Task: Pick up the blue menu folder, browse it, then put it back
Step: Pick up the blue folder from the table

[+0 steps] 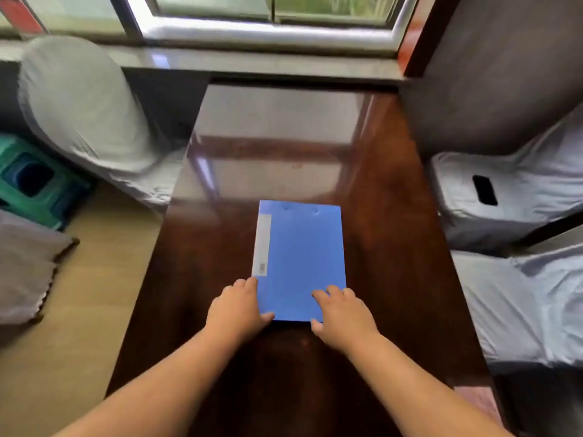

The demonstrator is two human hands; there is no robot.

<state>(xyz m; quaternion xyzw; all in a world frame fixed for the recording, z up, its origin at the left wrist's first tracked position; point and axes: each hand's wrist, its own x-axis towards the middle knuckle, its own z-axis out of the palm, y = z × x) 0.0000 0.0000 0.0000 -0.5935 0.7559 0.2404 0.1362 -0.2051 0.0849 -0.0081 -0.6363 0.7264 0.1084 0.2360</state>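
Note:
The blue menu folder [299, 253] lies closed and flat on the dark wooden table [394, 216], with a pale label strip along its left edge. My left hand [236, 307] clasps the folder's near left corner, thumb on the cover and fingers along the side edge. My right hand [340, 313] holds the near right corner, fingers spread on top and thumb at the near edge. Both forearms reach in from the bottom of the view.
Chairs with pale grey covers stand on the left [82, 102] and on the right [511, 197]. A window with a metal frame [268, 33] runs behind the table. A green crate [34, 184] sits on the floor at the left.

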